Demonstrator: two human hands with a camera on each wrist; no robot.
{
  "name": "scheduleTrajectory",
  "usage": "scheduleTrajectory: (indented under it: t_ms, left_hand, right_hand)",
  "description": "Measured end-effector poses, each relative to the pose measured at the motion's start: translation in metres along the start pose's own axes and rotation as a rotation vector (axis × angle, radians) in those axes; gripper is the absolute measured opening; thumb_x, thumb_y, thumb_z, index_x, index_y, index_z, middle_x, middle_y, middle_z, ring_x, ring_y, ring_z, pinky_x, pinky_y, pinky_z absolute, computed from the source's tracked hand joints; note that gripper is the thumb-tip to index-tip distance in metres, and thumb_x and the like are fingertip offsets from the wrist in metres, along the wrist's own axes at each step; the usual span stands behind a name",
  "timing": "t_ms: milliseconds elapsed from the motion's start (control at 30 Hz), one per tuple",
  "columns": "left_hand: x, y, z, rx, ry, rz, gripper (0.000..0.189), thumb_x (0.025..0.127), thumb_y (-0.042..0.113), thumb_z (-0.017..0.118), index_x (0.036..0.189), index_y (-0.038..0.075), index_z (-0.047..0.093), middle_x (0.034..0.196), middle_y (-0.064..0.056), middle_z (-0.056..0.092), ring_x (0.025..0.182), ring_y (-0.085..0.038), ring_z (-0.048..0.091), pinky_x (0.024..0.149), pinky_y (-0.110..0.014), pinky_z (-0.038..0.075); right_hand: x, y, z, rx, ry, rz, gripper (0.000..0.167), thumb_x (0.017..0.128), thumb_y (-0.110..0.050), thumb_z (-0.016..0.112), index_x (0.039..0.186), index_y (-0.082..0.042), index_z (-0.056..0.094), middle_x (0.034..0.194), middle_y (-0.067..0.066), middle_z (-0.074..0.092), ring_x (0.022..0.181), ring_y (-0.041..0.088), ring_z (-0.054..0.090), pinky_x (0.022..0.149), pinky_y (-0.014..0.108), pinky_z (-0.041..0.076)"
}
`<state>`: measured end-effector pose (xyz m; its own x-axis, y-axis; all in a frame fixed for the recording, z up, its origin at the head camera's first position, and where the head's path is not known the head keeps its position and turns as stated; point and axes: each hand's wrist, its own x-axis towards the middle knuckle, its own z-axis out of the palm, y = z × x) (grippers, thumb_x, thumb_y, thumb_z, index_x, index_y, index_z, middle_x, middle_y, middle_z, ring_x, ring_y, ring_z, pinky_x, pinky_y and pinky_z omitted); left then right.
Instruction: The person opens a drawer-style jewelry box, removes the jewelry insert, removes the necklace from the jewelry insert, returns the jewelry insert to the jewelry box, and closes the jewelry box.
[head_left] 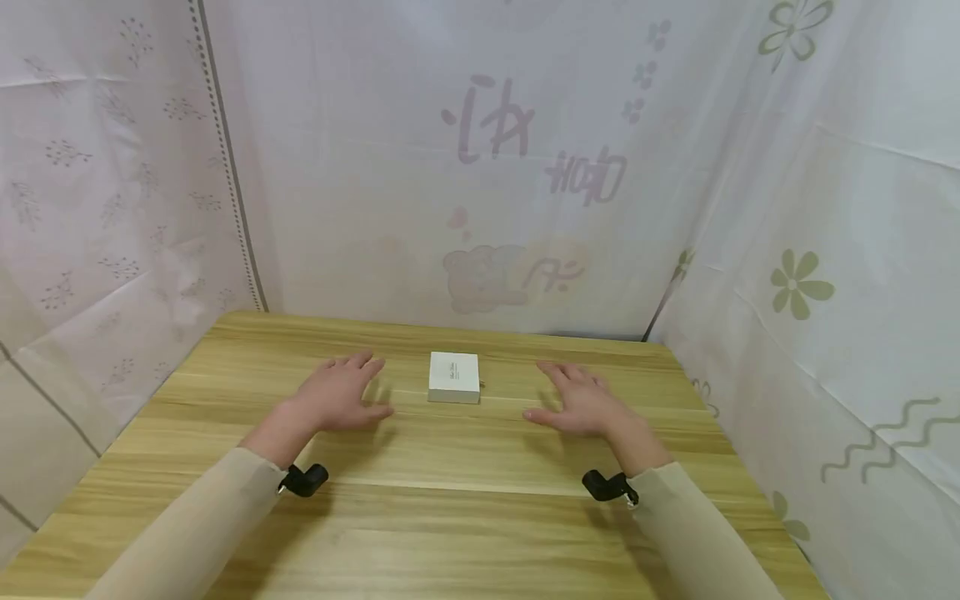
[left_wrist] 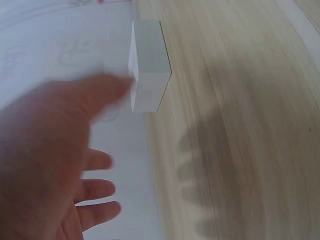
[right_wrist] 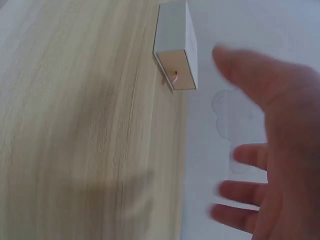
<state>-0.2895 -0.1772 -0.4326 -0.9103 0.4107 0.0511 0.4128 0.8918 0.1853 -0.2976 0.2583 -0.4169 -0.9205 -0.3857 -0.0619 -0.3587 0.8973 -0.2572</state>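
A small white box (head_left: 453, 372) with dark lettering on its lid lies on the wooden table, between the two hands. In the right wrist view, the box (right_wrist: 172, 35) shows a tan end with a small pinkish ribbon tab (right_wrist: 175, 78). My left hand (head_left: 337, 396) hovers left of the box, fingers spread and apart from it. On the other side, my right hand (head_left: 581, 402) is held above the table with its fingers extended, touching nothing. The left wrist view has the box (left_wrist: 150, 55) beyond the left thumb.
The wooden table (head_left: 420, 533) reaches back to a pale printed curtain (head_left: 360, 167). More patterned cloth hangs at the left (head_left: 97, 250) and right (head_left: 847, 350). Black wrist mounts (head_left: 303, 480) protrude inward from both cuffs.
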Motion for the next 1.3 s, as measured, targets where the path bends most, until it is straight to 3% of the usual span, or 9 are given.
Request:
scheduleTrajectory:
  t_ms: [167,300,567,833,1300]
  left_hand:
    - [0.010,0.000,0.005,-0.047,-0.046,-0.011,0.080,0.105,0.051,0.069,0.164,0.002,0.047,0.167,-0.027,0.048,0.151,-0.049,0.052,0.121,-0.066,0.044]
    - [0.022,0.007,0.008,-0.117,-0.048,-0.015,0.083,0.104,0.051,0.069,0.167,0.004,0.044,0.171,-0.024,0.045,0.154,-0.047,0.049,0.123,-0.063,0.044]
    - [0.049,0.024,0.012,-0.217,-0.013,0.023,0.088,0.106,0.052,0.069,0.171,0.003,0.035,0.177,-0.024,0.034,0.161,-0.045,0.040,0.129,-0.061,0.038]
    - [0.064,0.033,0.022,-0.249,-0.035,0.023,0.089,0.106,0.052,0.069,0.173,0.007,0.032,0.179,-0.023,0.029,0.161,-0.043,0.041,0.128,-0.058,0.039]
    - [0.094,0.043,0.044,-0.290,-0.045,0.068,0.077,0.110,0.050,0.063,0.169,0.006,0.041,0.179,-0.020,0.033,0.165,-0.040,0.035,0.134,-0.054,0.031]
  right_hand:
    - [0.014,0.000,0.008,0.066,-0.029,-0.029,0.062,0.110,-0.046,0.063,0.155,-0.003,0.059,0.147,0.021,0.066,0.132,0.041,0.067,0.112,0.061,0.053]
    - [0.026,-0.005,0.018,0.082,-0.022,-0.059,0.046,0.112,-0.034,0.063,0.144,-0.002,0.067,0.131,0.014,0.076,0.121,0.034,0.073,0.105,0.055,0.057]
    - [0.049,-0.021,0.035,0.122,-0.027,-0.029,0.044,0.112,-0.033,0.063,0.146,-0.005,0.066,0.130,0.012,0.076,0.120,0.032,0.073,0.106,0.054,0.057]
    - [0.064,-0.030,0.041,0.139,-0.025,0.001,0.045,0.111,-0.033,0.065,0.146,-0.005,0.066,0.130,0.013,0.076,0.119,0.032,0.073,0.106,0.054,0.057]
    - [0.088,-0.043,0.054,0.109,0.011,0.020,0.038,0.111,-0.028,0.065,0.142,-0.006,0.069,0.126,0.012,0.078,0.117,0.029,0.074,0.104,0.051,0.059]
